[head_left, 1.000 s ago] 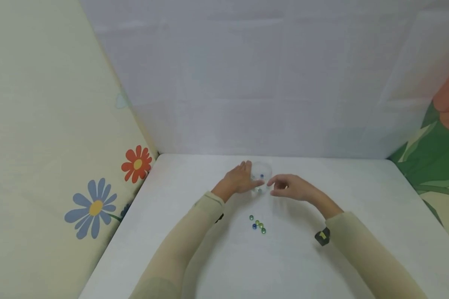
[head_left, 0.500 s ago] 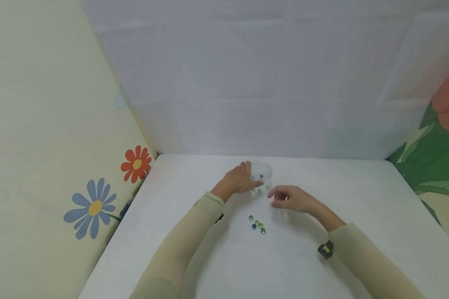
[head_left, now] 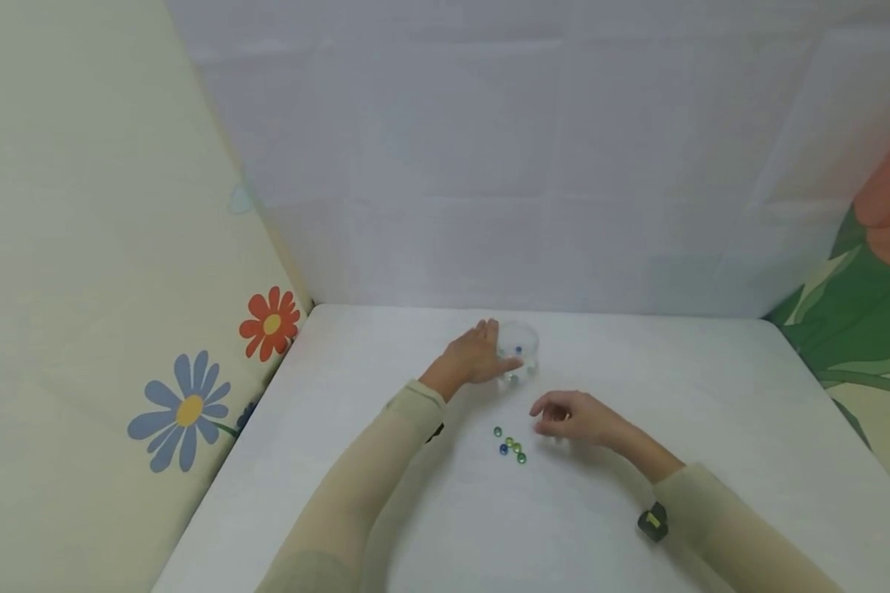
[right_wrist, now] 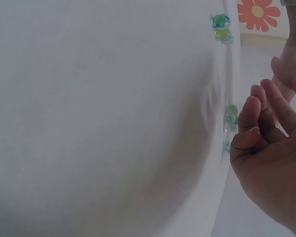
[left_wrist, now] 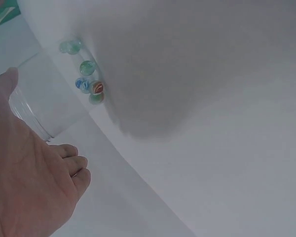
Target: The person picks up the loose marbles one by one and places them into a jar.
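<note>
A clear jar [head_left: 521, 338] stands near the back of the table with several glass marbles [left_wrist: 87, 68] at its bottom. My left hand [head_left: 475, 354] holds the jar from its left side near the rim, thumb across the front. In the left wrist view one marble has reddish swirls; the others look green and blue. My right hand [head_left: 578, 414] hovers just right of several loose marbles [head_left: 517, 447], fingers loosely bent and nothing seen between them. These loose marbles are green, yellow-green and blue, and lie close together in front of the jar.
The white table [head_left: 386, 354] meets a pale cloth backdrop [head_left: 445, 165] behind the jar. Flower-patterned panels [head_left: 193, 408] border the left and right sides. A dark wrist device [head_left: 653, 521] hangs under the right sleeve.
My right hand has moved away from the jar and down toward me, coming beside the loose marbles. My left hand and the jar stay in place.
</note>
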The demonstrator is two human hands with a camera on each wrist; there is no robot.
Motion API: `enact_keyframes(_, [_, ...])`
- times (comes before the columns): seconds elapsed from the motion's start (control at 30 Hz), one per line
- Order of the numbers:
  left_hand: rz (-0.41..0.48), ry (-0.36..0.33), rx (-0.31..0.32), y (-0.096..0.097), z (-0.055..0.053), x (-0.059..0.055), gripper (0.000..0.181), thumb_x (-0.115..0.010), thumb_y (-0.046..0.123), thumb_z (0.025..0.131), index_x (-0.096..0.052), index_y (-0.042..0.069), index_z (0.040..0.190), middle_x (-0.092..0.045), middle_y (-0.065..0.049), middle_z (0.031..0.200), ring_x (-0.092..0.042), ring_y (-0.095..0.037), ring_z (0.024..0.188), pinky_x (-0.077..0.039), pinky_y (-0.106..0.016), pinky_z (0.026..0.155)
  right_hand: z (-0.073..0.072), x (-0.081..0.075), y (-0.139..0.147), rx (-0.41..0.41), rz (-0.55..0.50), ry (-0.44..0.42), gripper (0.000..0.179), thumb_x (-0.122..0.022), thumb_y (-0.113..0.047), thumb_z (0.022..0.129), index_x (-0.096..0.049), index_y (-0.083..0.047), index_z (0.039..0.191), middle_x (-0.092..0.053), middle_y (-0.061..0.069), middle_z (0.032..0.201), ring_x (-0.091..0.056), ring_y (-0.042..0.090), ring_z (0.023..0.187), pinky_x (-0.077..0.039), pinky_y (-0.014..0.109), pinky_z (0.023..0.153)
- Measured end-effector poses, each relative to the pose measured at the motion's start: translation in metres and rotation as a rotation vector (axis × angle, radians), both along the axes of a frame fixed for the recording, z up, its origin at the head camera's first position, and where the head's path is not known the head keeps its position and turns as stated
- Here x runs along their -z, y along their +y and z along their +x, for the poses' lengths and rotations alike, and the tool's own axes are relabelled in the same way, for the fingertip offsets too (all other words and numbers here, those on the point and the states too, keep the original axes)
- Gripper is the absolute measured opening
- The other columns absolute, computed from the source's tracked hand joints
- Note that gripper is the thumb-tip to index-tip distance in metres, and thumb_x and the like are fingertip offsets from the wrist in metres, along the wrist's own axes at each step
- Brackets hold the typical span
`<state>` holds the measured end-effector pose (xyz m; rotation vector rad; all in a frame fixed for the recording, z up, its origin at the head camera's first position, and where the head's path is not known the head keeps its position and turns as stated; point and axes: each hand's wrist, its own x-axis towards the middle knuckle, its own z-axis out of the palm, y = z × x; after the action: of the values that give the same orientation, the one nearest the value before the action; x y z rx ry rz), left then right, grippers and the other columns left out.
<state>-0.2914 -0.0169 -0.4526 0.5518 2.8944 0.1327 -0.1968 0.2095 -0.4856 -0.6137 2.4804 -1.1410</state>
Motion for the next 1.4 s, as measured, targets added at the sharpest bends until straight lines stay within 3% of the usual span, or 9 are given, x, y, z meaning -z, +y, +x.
enact_keyframes(0.2, [0.004, 0.017, 0.007, -0.001, -0.001, -0.002, 0.105, -0.038, 0.077, 0.095, -0.010, 0.002, 0.162, -0.018, -0.017, 0.168, -0.022, -0.029, 0.154, -0.025, -0.040, 0.124, 0.006, 0.009, -0.005, -0.035, 0.005, -0.001, 0.027, -0.075, -0.029, 0.092, -0.071, -0.013, 0.113, -0.063, -0.003, 0.088, -0.058, 0.017, 0.082, -0.051, 0.027, 0.071])
enact_keyframes(0.47, [0.001, -0.016, 0.007, -0.001, -0.001, 0.001, 0.105, -0.036, 0.078, 0.095, -0.007, 0.002, 0.162, -0.014, -0.016, 0.169, -0.016, -0.027, 0.156, -0.020, -0.038, 0.126, 0.013, 0.022, -0.007, -0.064, 0.009, -0.025, 0.023, -0.077, -0.025, 0.090, -0.071, -0.015, 0.110, -0.062, -0.005, 0.087, -0.056, 0.015, 0.082, -0.050, 0.024, 0.071])
enact_keyframes(0.7, [0.000, -0.004, 0.009, -0.001, -0.002, 0.003, 0.106, -0.036, 0.078, 0.095, -0.008, 0.002, 0.162, -0.016, -0.016, 0.168, -0.018, -0.027, 0.155, -0.021, -0.038, 0.125, 0.019, 0.025, -0.013, -0.067, 0.032, 0.009, 0.021, -0.080, -0.024, 0.088, -0.072, -0.017, 0.106, -0.061, -0.006, 0.085, -0.055, 0.014, 0.079, -0.048, 0.024, 0.068])
enact_keyframes(1.07, [0.002, -0.009, 0.036, -0.001, 0.001, -0.003, 0.103, -0.036, 0.075, 0.097, -0.008, 0.000, 0.161, -0.015, -0.018, 0.168, -0.015, -0.029, 0.156, -0.019, -0.038, 0.126, 0.028, 0.024, -0.025, -0.020, 0.107, 0.076, 0.024, -0.084, -0.025, 0.083, -0.072, -0.017, 0.101, -0.059, -0.005, 0.088, -0.052, 0.013, 0.082, -0.046, 0.024, 0.072])
enact_keyframes(1.4, [-0.012, -0.004, 0.041, -0.002, 0.000, -0.001, 0.102, -0.034, 0.075, 0.097, -0.008, 0.000, 0.161, -0.014, -0.018, 0.169, -0.014, -0.028, 0.156, -0.018, -0.037, 0.127, 0.032, 0.031, -0.037, 0.068, 0.179, 0.090, 0.029, -0.088, -0.027, 0.077, -0.068, -0.018, 0.096, -0.054, -0.003, 0.086, -0.047, 0.014, 0.081, -0.042, 0.029, 0.071])
